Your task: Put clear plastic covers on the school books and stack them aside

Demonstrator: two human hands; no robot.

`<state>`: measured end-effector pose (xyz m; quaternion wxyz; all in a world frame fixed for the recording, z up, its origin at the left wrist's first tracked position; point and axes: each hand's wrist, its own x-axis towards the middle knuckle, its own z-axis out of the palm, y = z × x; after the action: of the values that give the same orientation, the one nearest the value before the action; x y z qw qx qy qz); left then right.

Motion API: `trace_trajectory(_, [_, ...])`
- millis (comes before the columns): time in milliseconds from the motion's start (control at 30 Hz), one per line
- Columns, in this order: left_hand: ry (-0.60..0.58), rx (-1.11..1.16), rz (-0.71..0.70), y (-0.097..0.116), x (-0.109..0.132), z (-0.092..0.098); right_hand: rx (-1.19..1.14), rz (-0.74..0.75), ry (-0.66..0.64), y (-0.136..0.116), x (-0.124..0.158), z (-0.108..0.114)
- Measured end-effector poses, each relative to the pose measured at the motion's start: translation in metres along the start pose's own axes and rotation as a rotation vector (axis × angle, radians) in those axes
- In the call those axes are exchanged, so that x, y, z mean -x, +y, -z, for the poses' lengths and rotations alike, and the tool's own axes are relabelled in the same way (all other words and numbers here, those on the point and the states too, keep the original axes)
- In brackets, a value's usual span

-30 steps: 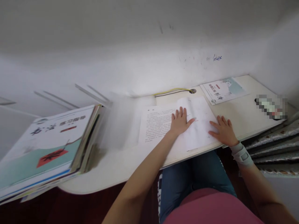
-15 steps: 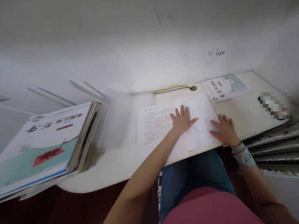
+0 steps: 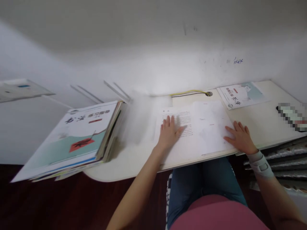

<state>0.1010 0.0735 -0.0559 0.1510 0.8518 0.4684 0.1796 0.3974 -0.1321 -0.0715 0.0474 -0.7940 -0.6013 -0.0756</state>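
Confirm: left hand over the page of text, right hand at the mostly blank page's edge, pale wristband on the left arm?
No: the head view shows the pale wristband on the right arm. Left hand over the page of text, right hand at the edge of the mostly blank page: correct.

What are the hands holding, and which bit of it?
Nothing is held. The left hand lies spread over the printed page; the right hand has fingers over the paler page's right edge.
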Motion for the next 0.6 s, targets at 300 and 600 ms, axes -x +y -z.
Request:
trace_trajectory(300, [0.286,0.556,0.257,-0.051,0.042,0.018,-0.034,0.279,0.058,-0.052,-0.007,0.025])
trace_trajectory(600, [0.258,1.292,0.366,-0.028,0.03,0.048,-0.245,0.475,-0.002,-0.11,-0.008,0.02])
